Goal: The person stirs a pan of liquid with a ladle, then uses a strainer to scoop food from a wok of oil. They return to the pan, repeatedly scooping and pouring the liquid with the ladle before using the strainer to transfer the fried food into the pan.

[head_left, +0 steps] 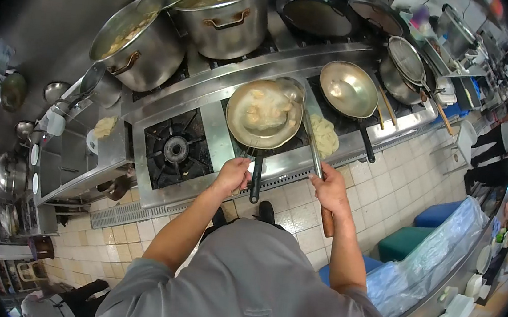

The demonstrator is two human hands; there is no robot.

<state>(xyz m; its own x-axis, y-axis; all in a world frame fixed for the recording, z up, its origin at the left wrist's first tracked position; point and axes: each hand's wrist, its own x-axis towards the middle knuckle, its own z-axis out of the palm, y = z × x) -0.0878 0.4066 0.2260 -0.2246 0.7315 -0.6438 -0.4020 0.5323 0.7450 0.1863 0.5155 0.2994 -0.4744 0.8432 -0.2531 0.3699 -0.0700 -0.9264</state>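
The right hand (328, 190) is gripping the ladle (313, 145), its fingers wrapping tightly round the long steel shaft where it is meeting a wooden grip, which is sticking out below the fist. Beyond those fingers the ladle's round bowl is resting at the far rim of the frying pan (236, 119), a shallow, shiny steel round that is holding pale, lumpy pieces of food. Its dark handle is pointing back, just right of the left hand (232, 175), whose fingers are curling in; whether they are clasping it I cannot tell. Left of those fingers a black ribbed burner (176, 148) is sitting bare. Right of the ladle-holding fingers a pale heap (325, 136) is lying, then a second pan (348, 89). Far beyond, two steel stockpots (228, 23) are holding pale broth.
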